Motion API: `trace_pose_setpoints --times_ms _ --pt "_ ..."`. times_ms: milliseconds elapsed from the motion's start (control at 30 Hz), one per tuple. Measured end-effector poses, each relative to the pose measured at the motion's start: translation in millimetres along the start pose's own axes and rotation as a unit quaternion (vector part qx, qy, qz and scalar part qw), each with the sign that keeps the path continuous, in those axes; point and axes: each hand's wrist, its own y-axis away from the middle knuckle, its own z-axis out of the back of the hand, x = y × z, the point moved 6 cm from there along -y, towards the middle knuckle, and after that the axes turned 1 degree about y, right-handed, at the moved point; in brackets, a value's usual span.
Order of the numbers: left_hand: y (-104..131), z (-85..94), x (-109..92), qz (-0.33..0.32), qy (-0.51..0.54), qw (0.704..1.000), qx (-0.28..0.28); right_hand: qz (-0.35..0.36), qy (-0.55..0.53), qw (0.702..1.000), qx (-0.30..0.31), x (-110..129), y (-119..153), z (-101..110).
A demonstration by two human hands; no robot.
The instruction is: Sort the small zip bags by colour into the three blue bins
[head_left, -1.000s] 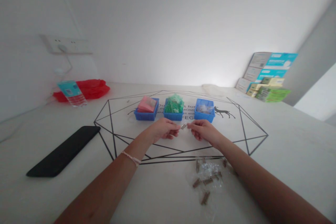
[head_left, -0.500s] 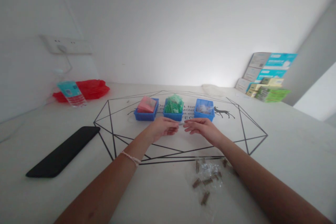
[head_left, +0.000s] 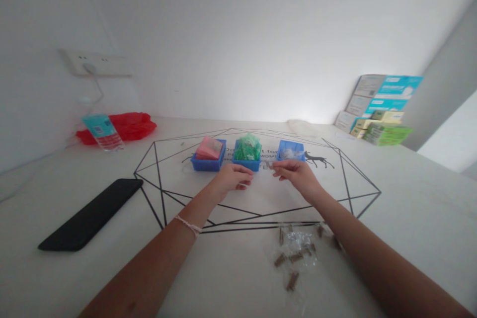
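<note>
My right hand (head_left: 298,178) is closed in a pinch in front of the right blue bin. A small clear plastic piece (head_left: 270,164) sticks out from its fingertips, blurred. To the left, my left hand (head_left: 234,179) is in front of the middle bin, fingers curled together; what they hold, if anything, is too small to make out. The left blue bin (head_left: 205,165) holds pink packets (head_left: 209,148). Green packets (head_left: 247,148) are heaped in the middle blue bin (head_left: 246,165). Clear plastic pieces (head_left: 291,154) lie low in the right blue bin (head_left: 291,144).
Several clear bags with brown screw-like pieces (head_left: 296,257) lie near my right forearm. A black flat pad (head_left: 91,214) is at left. Behind it are a bottle (head_left: 103,132) and a red plastic bag (head_left: 134,126). Stacked boxes (head_left: 383,109) stand at the back right.
My right hand has moved right and slightly away from the left one, with the clear plastic piece at its fingertips. My left hand has barely moved.
</note>
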Motion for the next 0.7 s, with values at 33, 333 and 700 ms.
trace_pose_setpoints --times_ms 33,333,700 --pt "0.5 -0.4 -0.2 0.0 -0.004 1.0 0.0 0.004 -0.005 1.0 -0.031 4.1 -0.7 7.5" --pt "6.5 -4.5 -5.4 0.005 -0.037 0.999 0.011 -0.002 0.222 0.96 -0.173 25.9 2.8 55.6" --pt "4.6 -6.0 -4.2 -0.006 -0.069 0.997 0.015 -0.129 0.32 0.832 0.435 12.2 55.1 -15.6"
